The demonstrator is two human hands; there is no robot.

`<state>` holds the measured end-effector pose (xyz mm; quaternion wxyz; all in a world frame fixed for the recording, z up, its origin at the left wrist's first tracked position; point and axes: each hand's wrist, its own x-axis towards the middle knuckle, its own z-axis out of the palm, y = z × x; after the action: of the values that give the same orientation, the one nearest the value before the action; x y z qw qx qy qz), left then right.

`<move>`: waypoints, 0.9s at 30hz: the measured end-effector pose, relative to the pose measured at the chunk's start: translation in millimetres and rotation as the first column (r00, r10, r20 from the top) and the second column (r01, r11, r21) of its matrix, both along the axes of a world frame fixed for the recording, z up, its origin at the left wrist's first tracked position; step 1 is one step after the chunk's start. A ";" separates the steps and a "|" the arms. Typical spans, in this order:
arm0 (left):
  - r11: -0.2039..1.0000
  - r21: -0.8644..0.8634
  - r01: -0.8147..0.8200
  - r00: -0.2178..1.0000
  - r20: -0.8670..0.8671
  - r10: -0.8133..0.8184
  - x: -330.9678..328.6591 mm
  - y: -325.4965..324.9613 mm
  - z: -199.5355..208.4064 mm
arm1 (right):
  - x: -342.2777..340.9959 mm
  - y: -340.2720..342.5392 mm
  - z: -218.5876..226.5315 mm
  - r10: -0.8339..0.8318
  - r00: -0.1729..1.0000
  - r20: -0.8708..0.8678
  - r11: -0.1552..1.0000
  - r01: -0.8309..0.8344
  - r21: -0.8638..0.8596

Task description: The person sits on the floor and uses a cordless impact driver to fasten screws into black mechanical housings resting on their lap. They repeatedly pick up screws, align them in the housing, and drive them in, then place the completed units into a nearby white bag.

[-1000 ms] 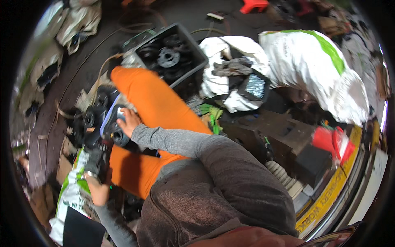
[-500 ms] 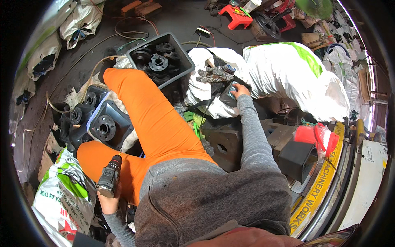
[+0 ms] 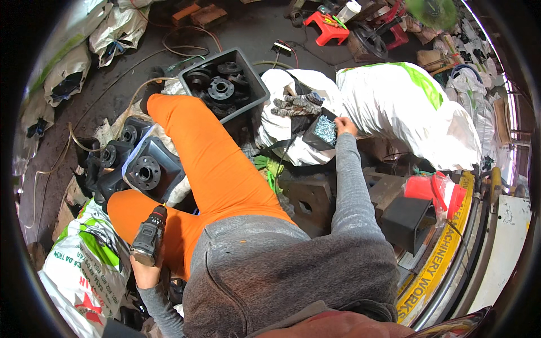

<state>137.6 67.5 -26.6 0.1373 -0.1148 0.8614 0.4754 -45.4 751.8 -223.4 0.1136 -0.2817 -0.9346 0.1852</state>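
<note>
A grey and black cordless drill (image 3: 149, 239) is gripped in my left hand (image 3: 147, 274), resting by my orange-trousered thigh with its bit pointing away from me. My right hand (image 3: 346, 127) is at the right rim of a small dark box (image 3: 315, 141), fingers bent together; anything between them is too small to make out. Silvery screws (image 3: 325, 129) fill that box. It sits on a white sack (image 3: 270, 84) beside a striped work glove (image 3: 298, 105). Just beyond the drill, between my legs, lies a black moulded part with a round flange (image 3: 145, 172).
A grey bin (image 3: 262, 93) of black flanged parts stands ahead. More black parts (image 3: 110, 155) lie at left. A large white sack (image 3: 394, 101) lies right of the screws, and another sack (image 3: 84, 270) stands at lower left. Hoses (image 3: 163, 53) cross the floor near a red stool (image 3: 327, 28).
My right hand has come out of the small box to its right rim, uncovering the screws. My left hand still holds the drill in nearly the same place.
</note>
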 end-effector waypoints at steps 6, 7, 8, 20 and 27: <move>0.964 -0.184 0.190 0.938 -0.255 -0.233 -7.3 -5.6 19.8 | -34.9 -177.2 83.2 -0.016 0.967 -0.255 -0.077 -0.255 -0.964; 0.947 -0.223 0.233 0.921 -0.262 -0.288 -9.8 -7.9 22.3 | -31.9 -224.6 86.0 0.053 0.957 -0.287 -0.282 -0.261 -0.923; 0.917 -0.282 0.283 0.875 -0.317 -0.367 -18.4 -2.1 26.9 | -24.4 -266.5 84.8 0.115 0.964 -0.238 -0.437 -0.166 -0.884; 0.954 -0.282 0.099 0.954 -0.247 -0.172 -12.9 -8.3 28.6 | 30.3 -487.3 65.4 0.535 0.840 0.090 -0.697 0.499 -0.516; 0.974 -0.215 0.074 0.971 -0.205 -0.119 -13.8 -14.2 31.5 | 33.1 -496.5 68.7 0.518 0.841 0.157 -0.667 0.512 -0.542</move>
<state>123.9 53.3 4.9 0.0531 -0.0335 0.9203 0.3861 -12.4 255.3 -154.7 -0.4883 -0.2341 -0.1404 0.8289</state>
